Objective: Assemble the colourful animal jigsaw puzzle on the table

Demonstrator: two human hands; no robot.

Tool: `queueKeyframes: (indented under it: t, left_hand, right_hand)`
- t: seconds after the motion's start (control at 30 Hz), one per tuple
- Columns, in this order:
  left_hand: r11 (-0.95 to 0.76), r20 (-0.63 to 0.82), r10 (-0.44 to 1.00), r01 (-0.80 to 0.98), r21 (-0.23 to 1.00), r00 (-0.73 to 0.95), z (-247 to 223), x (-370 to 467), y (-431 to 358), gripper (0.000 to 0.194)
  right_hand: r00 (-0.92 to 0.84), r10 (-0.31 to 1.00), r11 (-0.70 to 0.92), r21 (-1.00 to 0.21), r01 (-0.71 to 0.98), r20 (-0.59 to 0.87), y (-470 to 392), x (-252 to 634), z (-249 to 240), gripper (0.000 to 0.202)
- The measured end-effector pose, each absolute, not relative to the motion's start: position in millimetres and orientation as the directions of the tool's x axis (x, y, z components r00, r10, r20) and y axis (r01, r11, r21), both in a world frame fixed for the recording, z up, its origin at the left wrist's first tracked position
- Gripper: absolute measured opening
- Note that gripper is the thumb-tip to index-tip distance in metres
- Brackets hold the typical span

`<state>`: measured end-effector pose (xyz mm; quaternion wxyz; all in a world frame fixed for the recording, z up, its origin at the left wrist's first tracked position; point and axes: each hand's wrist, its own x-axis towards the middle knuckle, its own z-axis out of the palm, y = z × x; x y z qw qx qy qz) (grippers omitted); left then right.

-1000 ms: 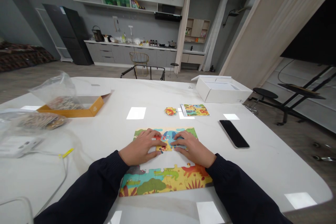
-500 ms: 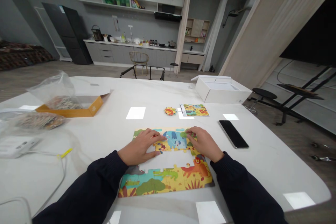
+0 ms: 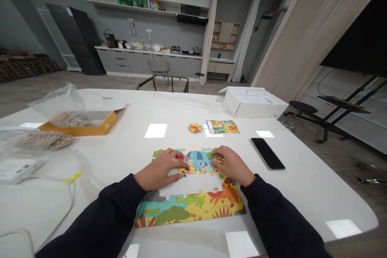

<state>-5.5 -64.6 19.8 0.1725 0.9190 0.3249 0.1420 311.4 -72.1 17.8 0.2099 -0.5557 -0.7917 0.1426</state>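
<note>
A jigsaw puzzle [image 3: 190, 209] with animal pictures lies flat on the table before me, with a white gap in its middle. My left hand [image 3: 165, 169] rests on the puzzle's upper left part, fingers spread, fingertips on pieces beside the blue elephants [image 3: 198, 159]. On the right side, my right hand [image 3: 231, 165] touches pieces near the green tree, its fingers apart and slightly bent. Both palms hide some pieces. Beyond the puzzle lie a small stack of loose puzzle pieces [image 3: 195, 128] and a picture card [image 3: 224, 126] of the same scene.
A black phone [image 3: 267, 153] lies to the right, and an open white box [image 3: 255, 102] stands behind it. At the left are an orange box [image 3: 105, 124], plastic bags of pieces [image 3: 45, 140] and a white power strip [image 3: 18, 169] with its cable.
My left index finger has shifted slightly down over the pieces. My right fingers have spread a little and moved lower by the elephants. The puzzle stays in place.
</note>
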Motion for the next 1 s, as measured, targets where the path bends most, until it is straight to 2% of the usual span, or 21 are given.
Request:
queueKeyframes:
  t: [0.5,0.73,0.83,1.0]
  left_hand:
    - [-0.731,0.154,0.647,0.552,0.4,0.746,19.8,-4.2,-65.7,0.03]
    - [-0.729,0.214,0.656,0.534,0.428,0.724,17.9,-2.1,-66.9,0.04]
    - [-0.725,0.249,0.668,0.538,0.429,0.701,18.8,-2.6,-66.4,0.04]
    - [-0.693,0.252,0.704,0.565,0.447,0.664,19.2,-3.7,-65.6,0.026]
  right_hand:
    - [-0.296,0.933,0.359,-0.521,0.774,0.204,-67.6,308.8,1.0,0.024]
    - [-0.291,0.93,0.366,-0.525,0.768,0.224,-68.6,306.5,0.4,0.027]
    - [-0.221,0.942,0.33,-0.585,0.741,0.252,-68.4,303.9,3.8,0.03]
    - [-0.1,0.962,0.253,-0.693,0.676,0.253,-67.8,304.0,14.5,0.03]
